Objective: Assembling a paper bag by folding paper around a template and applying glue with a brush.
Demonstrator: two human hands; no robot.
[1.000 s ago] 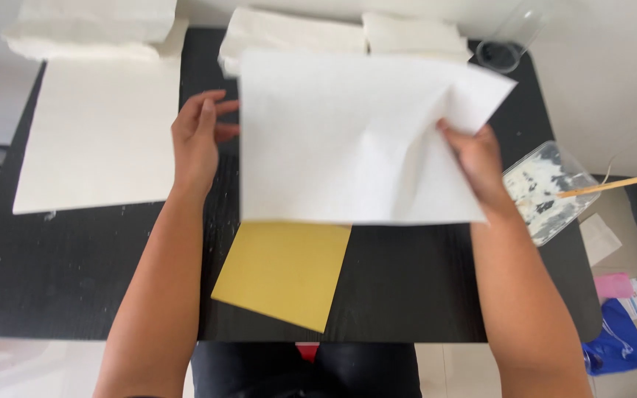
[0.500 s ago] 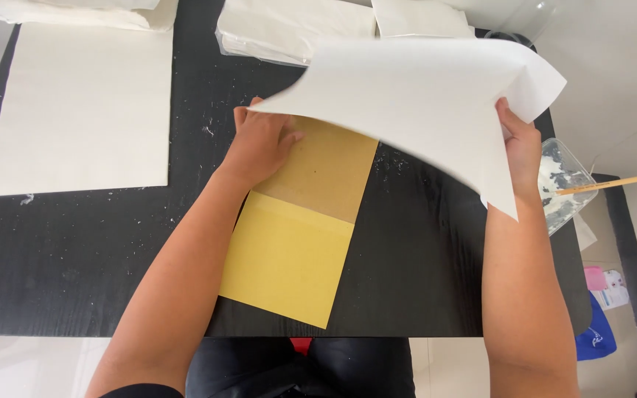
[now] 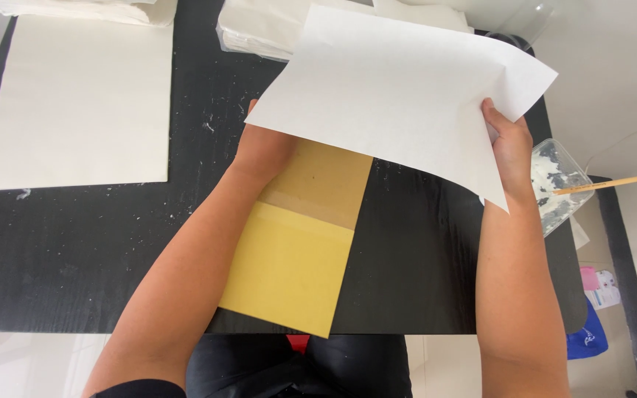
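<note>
Pinching the white sheet (image 3: pixel 399 103) at its right edge, the right hand (image 3: pixel 512 151) is lifting it above the table's (image 3: pixel 422 273) middle; left hand (image 3: pixel 263 151), grip hidden, is pressing the yellow-brown envelope (image 3: pixel 300 243) beneath. Step: uncovering; lowering would need alignment.

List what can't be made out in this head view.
- Left hand: fingers hidden under the large white paper sheet, so its grip is unclear.
- Yellow-brown paper envelope: top end hidden by the sheet.
- Clear plastic tub: contents too small to identify.
- White paper stacks: cut off by the top edge.
</note>
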